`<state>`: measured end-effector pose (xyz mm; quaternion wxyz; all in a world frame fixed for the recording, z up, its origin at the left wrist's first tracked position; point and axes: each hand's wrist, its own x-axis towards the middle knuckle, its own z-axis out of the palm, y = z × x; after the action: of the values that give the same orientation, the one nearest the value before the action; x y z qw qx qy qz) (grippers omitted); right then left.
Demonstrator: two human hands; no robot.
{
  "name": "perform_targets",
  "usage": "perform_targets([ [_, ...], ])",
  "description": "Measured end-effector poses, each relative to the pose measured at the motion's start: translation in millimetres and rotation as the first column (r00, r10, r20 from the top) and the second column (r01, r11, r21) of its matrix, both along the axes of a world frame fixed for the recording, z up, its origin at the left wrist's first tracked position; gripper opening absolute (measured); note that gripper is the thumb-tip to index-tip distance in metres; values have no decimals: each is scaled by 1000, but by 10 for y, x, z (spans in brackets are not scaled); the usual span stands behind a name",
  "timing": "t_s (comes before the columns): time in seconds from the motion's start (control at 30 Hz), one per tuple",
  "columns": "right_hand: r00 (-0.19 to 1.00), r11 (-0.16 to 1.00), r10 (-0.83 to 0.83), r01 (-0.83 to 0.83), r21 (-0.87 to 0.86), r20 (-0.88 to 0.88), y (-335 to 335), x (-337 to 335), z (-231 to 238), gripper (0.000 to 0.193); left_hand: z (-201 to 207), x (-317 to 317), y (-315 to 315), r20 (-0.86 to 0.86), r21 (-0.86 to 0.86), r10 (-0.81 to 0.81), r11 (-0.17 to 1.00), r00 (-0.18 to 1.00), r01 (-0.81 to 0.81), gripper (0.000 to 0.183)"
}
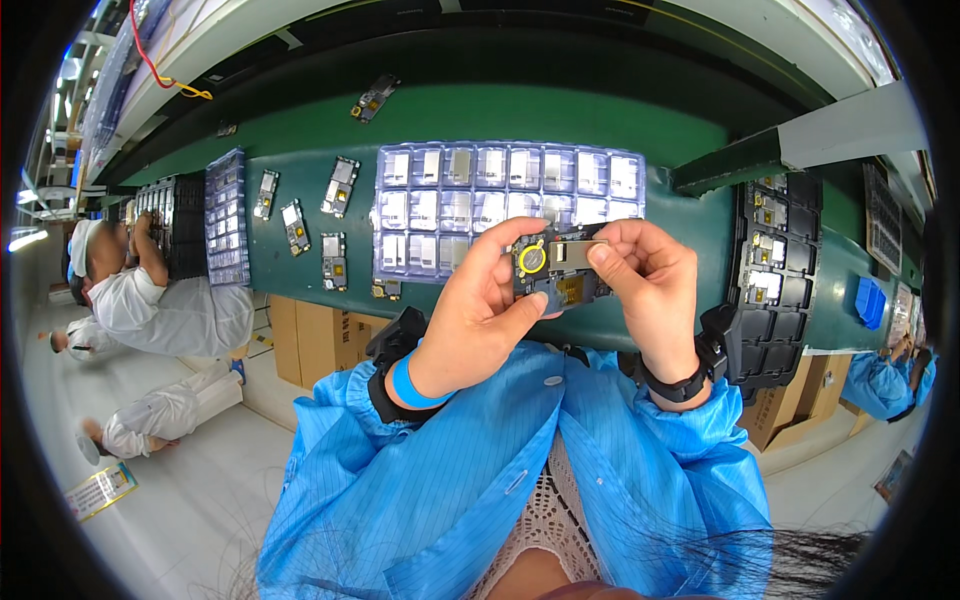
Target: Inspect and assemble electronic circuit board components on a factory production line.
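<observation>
My left hand (478,315) and my right hand (650,285) together hold a small dark circuit board (556,272) just above the near edge of the green conveyor belt (300,175). The board carries a yellow ring part and a grey metal shield. The left thumb and forefinger pinch the board's left side. With the right thumb pressing on the metal shield, the right fingers curl round the board's right edge. Directly behind the hands lies a clear blue-tinted blister tray (505,200) holding several silvery parts.
Several small boards (338,185) lie loose on the belt left of the tray. A black compartment tray (775,270) stands at the right, more trays (225,215) at the left. Another person in white (150,300) works at the left; cardboard boxes (310,340) sit under the belt.
</observation>
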<state>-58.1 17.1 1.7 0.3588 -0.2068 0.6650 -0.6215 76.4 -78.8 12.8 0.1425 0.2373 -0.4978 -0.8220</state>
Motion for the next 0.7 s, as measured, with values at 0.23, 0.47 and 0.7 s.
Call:
perform_targets([
  [0.23, 988, 997, -48, 56, 53, -148, 3, 49, 7, 9, -17, -11, 5, -1, -22, 3, 1000, 1000, -3, 51],
  [0.47, 952, 995, -78, 92, 35, -296, 16, 88, 32, 10, -129, -47, 22, -5, -103, 86, 991, 996, -86, 32],
  [0.7, 751, 993, -113, 96, -62, -651, 21, 111, 129, 10, -135, -81, 73, -52, -231, 201, 951, 978, -208, 22],
])
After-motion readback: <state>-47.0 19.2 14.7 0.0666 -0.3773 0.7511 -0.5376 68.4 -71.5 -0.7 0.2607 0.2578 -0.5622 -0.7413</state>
